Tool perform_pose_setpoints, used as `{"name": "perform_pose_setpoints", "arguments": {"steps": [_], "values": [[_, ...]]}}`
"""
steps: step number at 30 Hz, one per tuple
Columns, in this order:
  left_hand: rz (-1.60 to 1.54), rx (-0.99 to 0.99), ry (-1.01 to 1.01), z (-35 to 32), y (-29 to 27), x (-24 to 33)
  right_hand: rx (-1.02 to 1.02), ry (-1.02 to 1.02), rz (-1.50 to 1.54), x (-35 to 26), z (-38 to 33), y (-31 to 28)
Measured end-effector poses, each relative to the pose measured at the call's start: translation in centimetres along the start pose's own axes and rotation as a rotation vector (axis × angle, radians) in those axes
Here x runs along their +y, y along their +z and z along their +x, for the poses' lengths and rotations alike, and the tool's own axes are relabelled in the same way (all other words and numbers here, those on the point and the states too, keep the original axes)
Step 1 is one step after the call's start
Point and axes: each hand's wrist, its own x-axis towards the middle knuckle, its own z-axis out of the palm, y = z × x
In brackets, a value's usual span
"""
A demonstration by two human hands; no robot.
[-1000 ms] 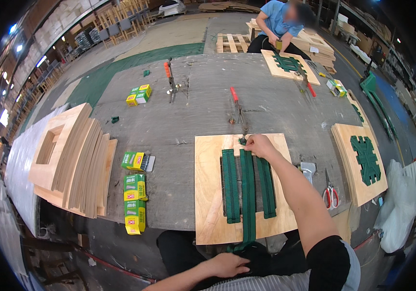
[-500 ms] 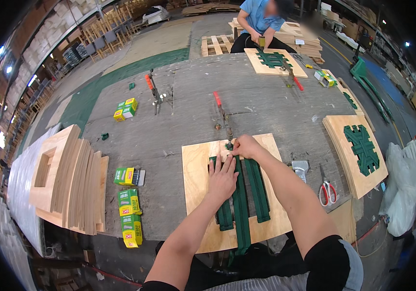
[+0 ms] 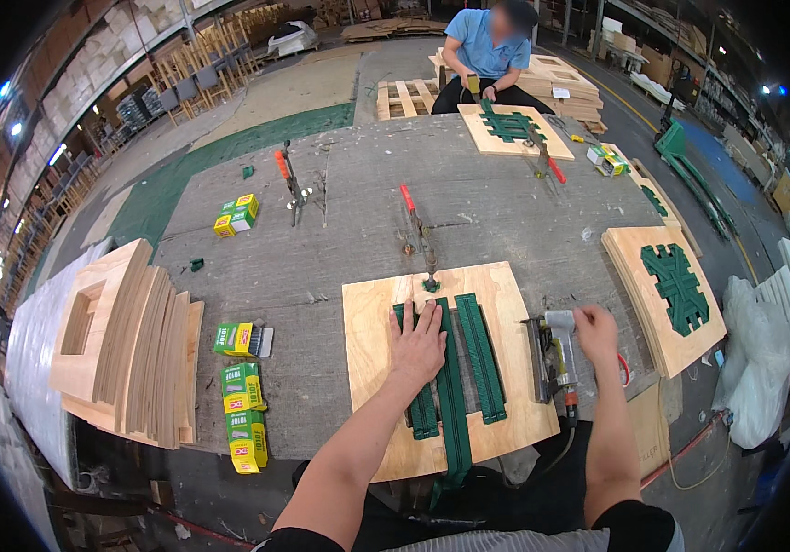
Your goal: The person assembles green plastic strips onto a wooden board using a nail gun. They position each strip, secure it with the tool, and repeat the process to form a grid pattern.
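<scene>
My left hand (image 3: 418, 350) lies flat, fingers spread, over the upper ends of dark green webbing straps (image 3: 480, 359) on a square plywood frame (image 3: 372, 313). The middle strap hangs past the panel's near edge. Close to my fingertips, a toggle clamp (image 3: 429, 262) with a red handle stands at the frame's far edge. Beside the frame's right edge is a silver air staple gun (image 3: 561, 354) with a hose at its lower end. My right hand (image 3: 597, 333) is closed at the gun's silver upper end. Scissors with red handles (image 3: 625, 370) are mostly hidden behind my right forearm.
Wooden frames are stacked at left (image 3: 128, 340); another stack with woven green webbing (image 3: 677, 285) stands at right. Green and yellow staple boxes (image 3: 244, 386) lie left of my frame. Across the table, a person in a blue shirt (image 3: 490, 51) works on a webbed frame (image 3: 514, 138).
My right hand has left the strap ends at the clamp and moved right to the staple gun. My left hand stays on the straps. The view has shifted slightly.
</scene>
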Motion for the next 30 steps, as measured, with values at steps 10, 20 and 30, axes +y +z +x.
{"name": "perform_pose_setpoints", "arguments": {"steps": [10, 20, 30], "values": [[-0.012, 0.027, 0.005, -0.4, -0.4, 0.0, -0.262, 0.222, 0.040, 3.0, -3.2, 1.4], [-0.024, 0.022, -0.005, -0.3, -0.4, -0.1, -0.280, 0.424, 0.538, 1.0, -3.3, 1.6], [-0.090, 0.068, -0.005, -0.5, -0.7, -0.3, -0.416, 0.363, 0.623, -12.2, -2.1, 4.2]]}}
